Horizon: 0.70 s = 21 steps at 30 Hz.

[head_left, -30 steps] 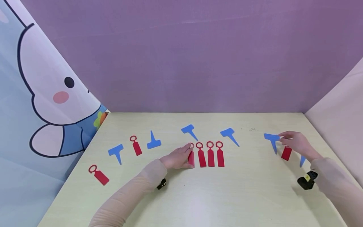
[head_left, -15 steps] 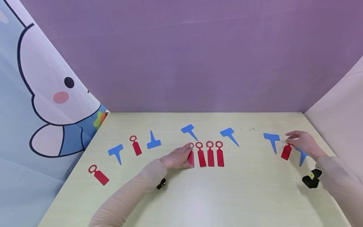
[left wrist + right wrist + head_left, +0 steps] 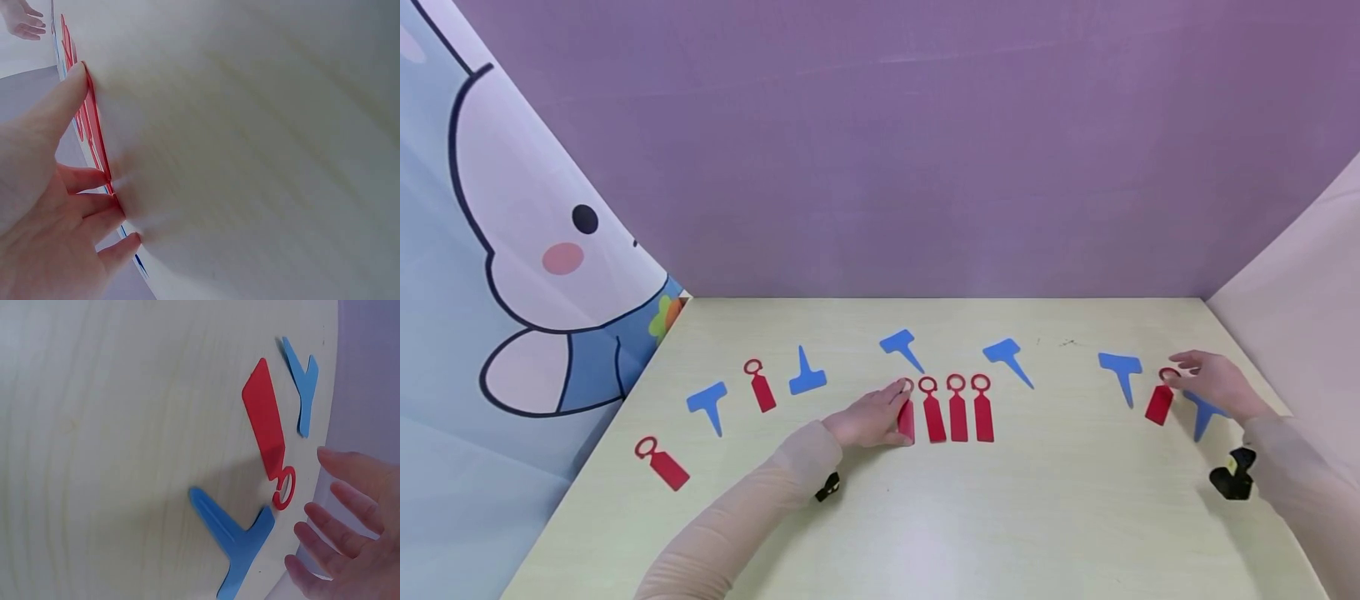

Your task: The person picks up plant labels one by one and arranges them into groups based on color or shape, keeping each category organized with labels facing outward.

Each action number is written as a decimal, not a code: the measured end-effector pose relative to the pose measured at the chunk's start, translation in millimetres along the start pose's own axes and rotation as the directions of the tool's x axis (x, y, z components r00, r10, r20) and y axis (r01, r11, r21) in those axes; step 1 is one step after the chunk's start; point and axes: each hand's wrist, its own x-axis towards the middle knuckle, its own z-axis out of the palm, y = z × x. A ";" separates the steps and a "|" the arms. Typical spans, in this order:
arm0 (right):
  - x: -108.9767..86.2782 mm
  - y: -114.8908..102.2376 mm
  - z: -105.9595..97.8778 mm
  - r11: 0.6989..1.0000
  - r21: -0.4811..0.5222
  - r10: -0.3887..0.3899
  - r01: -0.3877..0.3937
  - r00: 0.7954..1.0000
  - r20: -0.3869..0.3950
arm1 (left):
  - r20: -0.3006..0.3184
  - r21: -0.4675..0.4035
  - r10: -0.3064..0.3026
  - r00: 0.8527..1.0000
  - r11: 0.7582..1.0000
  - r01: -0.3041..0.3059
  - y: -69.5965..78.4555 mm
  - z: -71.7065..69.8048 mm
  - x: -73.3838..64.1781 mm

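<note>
My left hand (image 3: 868, 415) spans a red ring-ended tag (image 3: 906, 423) lengthwise on the table, thumb at its lower end and fingertips at its ring. In the left wrist view this hand (image 3: 56, 206) holds the tag (image 3: 95, 128) between thumb and fingers and partly covers it. Over to the right, my right hand (image 3: 1213, 382) hovers with loosely spread fingers, holding nothing. Below it lie a red tag (image 3: 1159, 406) and a blue T-shaped plant label (image 3: 1202, 417), partly hidden in the head view. The right wrist view shows that tag's ring (image 3: 285, 487) near the fingers.
Beside the left hand, three red tags stand in a row, including one (image 3: 957, 417) in the middle. Blue labels lie behind them (image 3: 898, 343) and farther right (image 3: 1122, 371). More red tags (image 3: 668, 469) and blue labels (image 3: 706, 402) are scattered left. A purple wall (image 3: 925, 167) borders the table's back.
My right hand has moved right, away from the blue label at its left, uncovering the red tag's ring. The left hand and the laid-out pieces have stayed put.
</note>
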 end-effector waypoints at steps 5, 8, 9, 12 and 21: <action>1.9 5.9 0.9 1.000 0.008 0.024 -0.024 0.999 0.043 | 0.001 -0.005 -0.001 1.000 1.000 0.001 0.4 -0.3 -0.5; 2.6 8.1 1.0 0.999 0.025 0.026 -0.028 0.998 0.061 | 0.004 -0.010 -0.005 1.000 1.000 0.005 0.2 -0.2 -0.6; 2.9 8.9 0.9 0.999 0.029 0.026 -0.028 0.997 0.066 | 0.004 -0.010 -0.007 1.000 1.000 0.007 0.1 -0.1 -0.5; 4.0 11.2 0.7 0.999 0.038 0.028 -0.031 0.996 0.084 | 0.006 -0.009 -0.010 1.000 1.000 0.010 0.0 0.2 -0.1; 9.3 19.0 0.6 1.000 0.009 0.020 -0.021 0.994 0.103 | 0.002 0.011 -0.003 1.000 1.000 0.003 -0.8 1.2 0.5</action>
